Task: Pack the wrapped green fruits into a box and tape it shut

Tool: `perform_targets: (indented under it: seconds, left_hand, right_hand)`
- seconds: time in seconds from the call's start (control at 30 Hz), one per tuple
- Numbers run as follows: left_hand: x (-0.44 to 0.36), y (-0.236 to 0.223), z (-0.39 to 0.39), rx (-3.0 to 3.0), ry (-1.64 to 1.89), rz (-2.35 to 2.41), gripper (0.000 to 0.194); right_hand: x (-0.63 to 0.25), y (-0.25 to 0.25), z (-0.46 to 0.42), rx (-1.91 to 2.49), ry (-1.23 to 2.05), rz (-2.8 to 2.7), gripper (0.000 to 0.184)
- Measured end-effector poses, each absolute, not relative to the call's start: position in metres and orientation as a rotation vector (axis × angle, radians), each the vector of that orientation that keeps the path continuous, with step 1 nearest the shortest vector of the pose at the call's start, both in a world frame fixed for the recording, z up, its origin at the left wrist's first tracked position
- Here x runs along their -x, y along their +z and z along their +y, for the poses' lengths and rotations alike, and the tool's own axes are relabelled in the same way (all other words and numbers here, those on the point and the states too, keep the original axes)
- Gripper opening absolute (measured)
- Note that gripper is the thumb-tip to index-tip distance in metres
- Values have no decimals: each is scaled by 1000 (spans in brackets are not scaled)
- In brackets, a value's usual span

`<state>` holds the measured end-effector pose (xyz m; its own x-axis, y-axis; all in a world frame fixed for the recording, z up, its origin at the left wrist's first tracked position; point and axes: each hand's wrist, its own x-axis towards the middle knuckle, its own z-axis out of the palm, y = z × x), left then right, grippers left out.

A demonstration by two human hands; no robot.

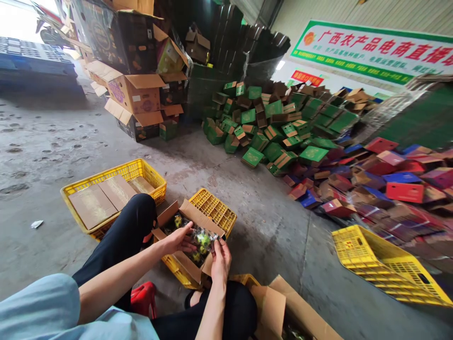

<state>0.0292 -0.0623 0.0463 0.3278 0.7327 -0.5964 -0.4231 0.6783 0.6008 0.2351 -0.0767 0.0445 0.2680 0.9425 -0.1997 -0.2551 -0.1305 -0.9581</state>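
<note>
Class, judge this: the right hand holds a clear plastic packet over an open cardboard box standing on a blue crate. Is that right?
Wrong colour: the head view shows a yellow crate under the open cardboard box. The right hand does hold the clear plastic packet.

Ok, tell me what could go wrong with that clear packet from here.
The clear packet might slip, since the right hand seems to pinch just one end. Its thin film could also snag on the open flaps of the cardboard box around it.
</note>
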Motion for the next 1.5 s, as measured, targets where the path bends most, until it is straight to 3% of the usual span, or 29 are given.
perform_targets:
  seconds: [0.47, 0.67, 0.9, 1.13, 1.5]
  left_hand:
    - [-30, 56, -59, -431, 974, 910, 50]
    - [-31, 55, -56, -483, 1055, 873, 57]
    - [-29, 54, -59, -498, 1088, 917, 91]
    - [-34, 55, -59, -519, 1093, 887, 108]
    - [-36, 56, -70, -570, 973, 806, 89]
  right_hand:
    - [-239, 40, -76, 1223, 1184, -873, 33]
    - [-236, 44, -76, 1193, 1263, -798, 31]
    - [-233, 50, -75, 1134, 1363, -674, 32]
    - [-229, 58, -79, 1132, 1396, -695, 66]
    - [-228, 56, -79, 1155, 1314, -721, 32]
